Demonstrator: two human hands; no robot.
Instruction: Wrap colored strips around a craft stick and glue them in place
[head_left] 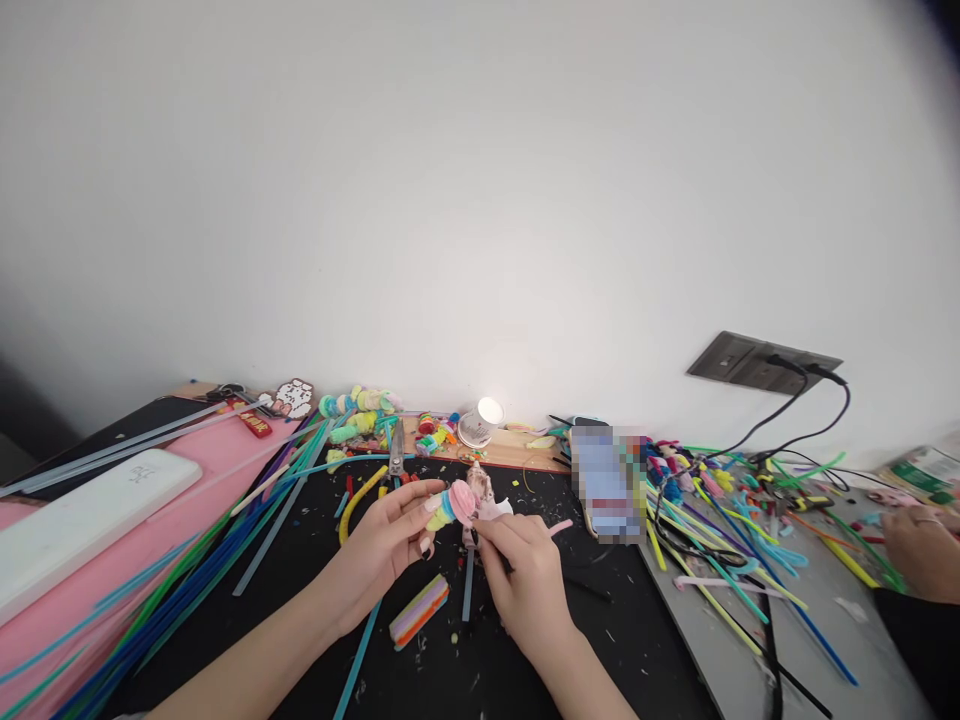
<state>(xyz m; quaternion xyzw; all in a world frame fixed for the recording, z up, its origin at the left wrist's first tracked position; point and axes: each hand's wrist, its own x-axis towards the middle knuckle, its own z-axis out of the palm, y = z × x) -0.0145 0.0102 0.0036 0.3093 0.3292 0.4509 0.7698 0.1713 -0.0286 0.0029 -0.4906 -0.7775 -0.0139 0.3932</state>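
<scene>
My left hand [382,540] pinches a coiled pipe-cleaner piece [460,500] banded in pink, blue and yellow. Its pink end faces my right hand [529,570], whose fingers are closed at that end, and a pink pipe cleaner [561,527] sticks out past the knuckles. What exactly lies between the right fingertips is partly hidden. Just behind the hands stands a brown-and-white object [480,482] that I cannot make out. A striped bundle of short pipe cleaners [420,612] lies on the black mat [450,685] below the hands.
Long pipe cleaners [187,570] and a white power bank [105,520] lie left. Scissors [397,450] and a paper cup [481,420] stand near the wall. A phone [609,485] leans at right, beside scattered pipe cleaners [739,590]. Another person's hand [922,550] is far right.
</scene>
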